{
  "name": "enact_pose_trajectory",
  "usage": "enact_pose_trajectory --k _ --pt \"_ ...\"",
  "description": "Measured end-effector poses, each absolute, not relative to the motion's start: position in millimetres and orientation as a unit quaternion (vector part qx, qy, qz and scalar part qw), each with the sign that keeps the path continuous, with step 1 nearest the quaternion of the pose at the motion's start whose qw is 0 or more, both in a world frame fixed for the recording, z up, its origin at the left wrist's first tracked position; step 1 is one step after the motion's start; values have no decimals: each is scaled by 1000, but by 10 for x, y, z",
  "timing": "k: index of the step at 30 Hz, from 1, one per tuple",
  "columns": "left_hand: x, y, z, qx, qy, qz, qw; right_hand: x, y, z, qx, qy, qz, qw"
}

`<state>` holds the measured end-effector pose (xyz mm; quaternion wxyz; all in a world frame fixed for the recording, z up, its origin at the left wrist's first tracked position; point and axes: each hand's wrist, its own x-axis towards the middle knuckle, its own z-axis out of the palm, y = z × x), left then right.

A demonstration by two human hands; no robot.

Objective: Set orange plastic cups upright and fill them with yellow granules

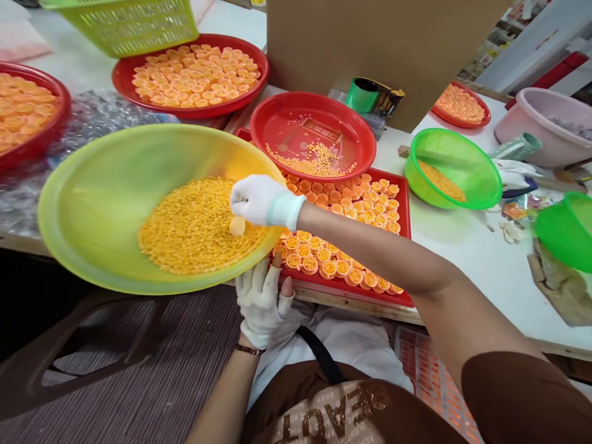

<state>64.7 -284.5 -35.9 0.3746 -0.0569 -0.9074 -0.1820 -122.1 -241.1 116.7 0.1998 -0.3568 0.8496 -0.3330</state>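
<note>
My right hand (259, 200), in a white glove with a mint cuff, is closed over the large yellow-green bowl (111, 160). A small pale yellow cup (237, 226) shows at its fingers, just above a heap of small yellow pellets (189, 228). The white glove on my left hand (261, 299) leaves some fingertips bare. Its fingers stretch upward against the bowl's near right underside, partly hidden there. Beside the bowl, a red tray (407, 271) holds rows of small orange cups (328, 268), many with yellow pellets in them.
A round red tray (319, 102) with scattered pellets overlaps the cup tray's far side. Red basins of orange cups (198, 77) stand behind. A green bowl (456, 157) holds pellets at the right. Green tape (362, 95) lies by a cardboard box (361, 43). A dark chair (92, 351) stands lower left.
</note>
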Motion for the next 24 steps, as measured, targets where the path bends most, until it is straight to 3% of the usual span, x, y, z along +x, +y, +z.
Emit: enact_pose_trajectory --k 3,6,16,24 --pt "650 -2842 -356 -55 -905 -185 379 -1150 -2602 1088 -294 819 -348 348" --pt "656 -2838 -354 -55 -904 -191 378 -1103 -2585 1157 -243 782 -411 400" --pt "633 -2861 -390 -63 -899 -181 394 -1210 -1963 1522 -110 709 -587 376" --pt "574 -2867 -421 -80 -887 -183 417 -1383 -701 1305 -11 739 -622 259"
